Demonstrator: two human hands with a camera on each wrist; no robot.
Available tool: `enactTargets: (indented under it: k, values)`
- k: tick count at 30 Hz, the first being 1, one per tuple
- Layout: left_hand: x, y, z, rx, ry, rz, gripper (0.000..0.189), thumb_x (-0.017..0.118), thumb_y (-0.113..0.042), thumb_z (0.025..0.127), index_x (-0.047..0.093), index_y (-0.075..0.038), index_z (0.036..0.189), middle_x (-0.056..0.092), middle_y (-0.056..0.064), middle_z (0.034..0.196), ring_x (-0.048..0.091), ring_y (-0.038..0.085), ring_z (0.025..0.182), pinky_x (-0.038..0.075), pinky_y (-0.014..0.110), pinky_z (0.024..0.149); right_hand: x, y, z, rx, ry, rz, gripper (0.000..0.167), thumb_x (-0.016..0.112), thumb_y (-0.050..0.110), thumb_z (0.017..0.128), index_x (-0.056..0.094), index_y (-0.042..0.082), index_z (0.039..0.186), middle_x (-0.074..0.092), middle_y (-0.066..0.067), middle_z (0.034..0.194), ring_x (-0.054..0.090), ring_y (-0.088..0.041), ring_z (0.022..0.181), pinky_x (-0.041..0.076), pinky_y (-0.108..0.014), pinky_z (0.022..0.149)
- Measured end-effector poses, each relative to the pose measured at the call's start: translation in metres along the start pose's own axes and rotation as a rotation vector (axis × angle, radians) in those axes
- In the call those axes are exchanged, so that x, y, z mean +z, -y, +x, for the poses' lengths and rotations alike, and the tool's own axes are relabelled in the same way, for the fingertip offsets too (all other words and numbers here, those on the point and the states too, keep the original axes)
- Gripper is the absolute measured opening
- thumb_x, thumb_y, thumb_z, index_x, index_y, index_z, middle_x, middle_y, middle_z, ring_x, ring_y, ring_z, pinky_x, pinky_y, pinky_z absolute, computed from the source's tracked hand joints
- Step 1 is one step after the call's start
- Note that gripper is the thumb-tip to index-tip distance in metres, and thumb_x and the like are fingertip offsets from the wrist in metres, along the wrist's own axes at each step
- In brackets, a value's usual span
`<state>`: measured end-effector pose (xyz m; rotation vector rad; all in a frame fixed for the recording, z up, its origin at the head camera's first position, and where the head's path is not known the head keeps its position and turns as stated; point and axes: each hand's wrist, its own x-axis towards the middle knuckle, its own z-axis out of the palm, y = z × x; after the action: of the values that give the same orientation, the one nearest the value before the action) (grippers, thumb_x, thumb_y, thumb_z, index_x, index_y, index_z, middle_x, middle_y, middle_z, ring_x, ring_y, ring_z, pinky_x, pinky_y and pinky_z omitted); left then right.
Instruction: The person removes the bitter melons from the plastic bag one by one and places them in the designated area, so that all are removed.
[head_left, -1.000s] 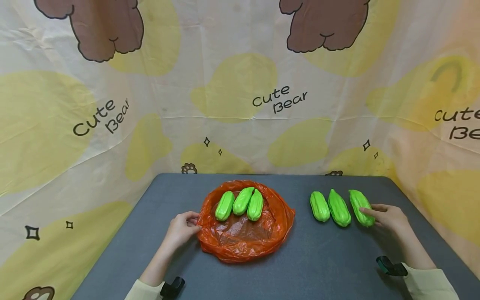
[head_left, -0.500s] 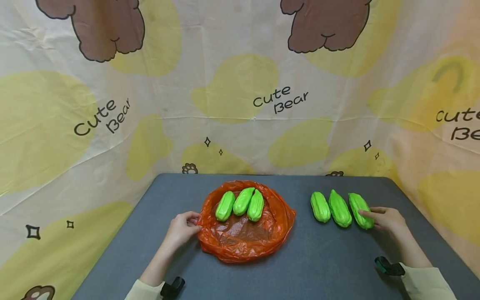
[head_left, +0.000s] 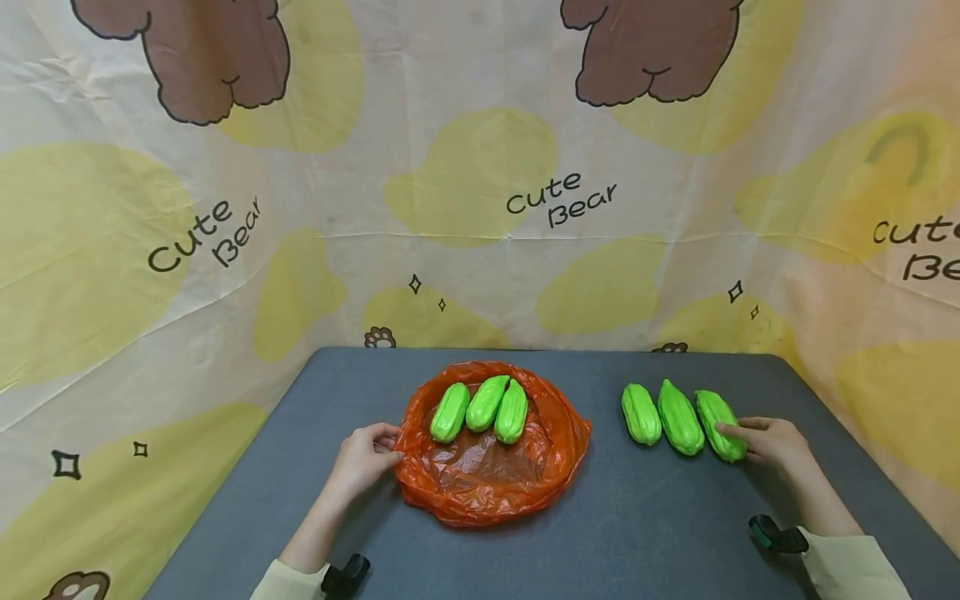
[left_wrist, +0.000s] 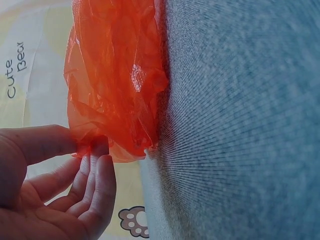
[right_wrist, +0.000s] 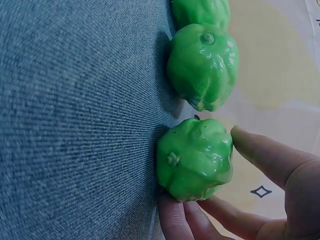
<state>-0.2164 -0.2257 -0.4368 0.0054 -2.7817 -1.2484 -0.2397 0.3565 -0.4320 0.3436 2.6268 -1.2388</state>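
At the left edge of an orange-red plastic bag [head_left: 487, 492], my left hand [head_left: 358, 457] pinches the bag's rolled rim between thumb and fingers; the left wrist view shows the thin film [left_wrist: 115, 65] bunched at the fingertips. The bag is spread wide, and three glossy green ribbed gourds lie inside toward its far side, the left one [head_left: 450, 412] slightly apart. On the right, my right hand [head_left: 776, 442] grips another green gourd [head_left: 716, 421], thumb on one side and fingers curled under the other. In the right wrist view this gourd [right_wrist: 195, 160] sits right at the tabletop.
Two more green gourds, a middle one [head_left: 680, 418] and a left one [head_left: 641, 414], lie side by side left of the held gourd. Everything rests on a dark grey table [head_left: 637, 533]. A patterned cloth [head_left: 480, 192] hangs behind and at both sides.
My right hand has brought its gourd slightly nearer to me and a little left, closer to the gourd beside it. The left hand and the bag stay as they were.
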Motion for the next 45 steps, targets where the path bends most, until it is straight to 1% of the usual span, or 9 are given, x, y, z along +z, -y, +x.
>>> enactTargets:
  k: [9,20,27,30,33,36,38,41,45]
  values:
    - [0.0,0.0,-0.001,-0.003,-0.008,0.004,0.029,0.071,-0.004,0.077,0.067,-0.002,0.105,0.064,0.006,0.084,0.06,0.014,0.072,0.051,0.03,0.065,-0.001,-0.002,0.002,0.012,-0.007,-0.005,0.098,0.06,0.058,0.082,0.029,-0.016,0.139,0.02,-0.044,0.14,0.047,-0.049,0.119,0.052,-0.042,0.086]
    - [0.0,-0.001,-0.002,-0.005,-0.009,0.005,0.03,0.071,-0.003,0.076,0.067,-0.001,0.106,0.064,0.006,0.085,0.059,0.015,0.072,0.051,0.029,0.064,-0.002,-0.002,0.001,0.015,-0.007,0.016,0.095,0.059,0.055,0.085,0.028,-0.018,0.139,0.019,-0.044,0.14,0.044,-0.05,0.122,0.052,-0.041,0.086]
    - [0.0,0.0,-0.001,0.006,-0.009,0.002,0.029,0.072,-0.003,0.076,0.068,-0.001,0.105,0.065,0.006,0.084,0.06,0.014,0.071,0.05,0.028,0.063,-0.004,-0.003,-0.002,0.007,-0.012,0.051,0.092,0.058,0.051,0.087,0.028,-0.019,0.138,0.026,-0.043,0.14,0.049,-0.048,0.119,0.054,-0.036,0.081]
    - [0.0,0.0,-0.002,0.012,-0.009,0.003,0.029,0.073,-0.003,0.076,0.068,-0.001,0.105,0.066,0.006,0.084,0.061,0.013,0.071,0.05,0.027,0.063,-0.006,-0.001,-0.004,-0.006,-0.011,0.064,0.09,0.058,0.05,0.088,0.028,-0.02,0.137,0.029,-0.042,0.139,0.055,-0.045,0.113,0.055,-0.035,0.08]
    - [-0.001,0.0,-0.002,0.01,-0.006,0.001,0.03,0.073,-0.004,0.077,0.068,-0.001,0.106,0.066,0.006,0.085,0.061,0.013,0.072,0.05,0.027,0.063,-0.009,0.0,-0.007,-0.014,-0.018,0.061,0.09,0.057,0.051,0.089,0.029,-0.019,0.137,0.034,-0.041,0.137,0.064,-0.034,0.101,0.055,-0.034,0.079]
    - [-0.001,0.0,-0.003,0.007,-0.003,-0.006,0.03,0.073,-0.004,0.077,0.068,-0.001,0.106,0.066,0.007,0.086,0.061,0.014,0.073,0.05,0.027,0.064,-0.013,0.003,-0.011,-0.011,-0.032,0.064,0.09,0.056,0.052,0.089,0.029,-0.019,0.138,0.04,-0.039,0.134,0.067,-0.022,0.092,0.055,-0.033,0.077]
    - [-0.001,0.001,-0.002,0.007,-0.002,-0.01,0.03,0.073,-0.004,0.076,0.067,0.0,0.106,0.066,0.007,0.086,0.061,0.014,0.073,0.05,0.028,0.064,-0.015,0.004,-0.013,-0.011,-0.043,0.061,0.09,0.055,0.053,0.089,0.029,-0.017,0.139,0.04,-0.038,0.135,0.066,-0.02,0.092,0.055,-0.032,0.076]
    - [-0.001,0.001,-0.002,0.009,-0.002,-0.008,0.031,0.073,-0.003,0.076,0.067,0.0,0.106,0.066,0.007,0.086,0.062,0.014,0.073,0.051,0.028,0.064,-0.018,0.007,-0.016,-0.025,-0.056,0.039,0.091,0.053,0.056,0.089,0.029,-0.015,0.14,0.035,-0.038,0.138,0.064,-0.031,0.101,0.055,-0.032,0.077]
    - [-0.001,0.002,-0.001,0.008,-0.003,-0.005,0.03,0.073,-0.003,0.076,0.067,-0.001,0.106,0.066,0.007,0.086,0.062,0.014,0.073,0.051,0.027,0.064,-0.019,0.011,-0.019,-0.052,-0.074,0.015,0.094,0.051,0.06,0.087,0.028,-0.014,0.141,0.03,-0.039,0.141,0.052,-0.044,0.118,0.055,-0.034,0.079]
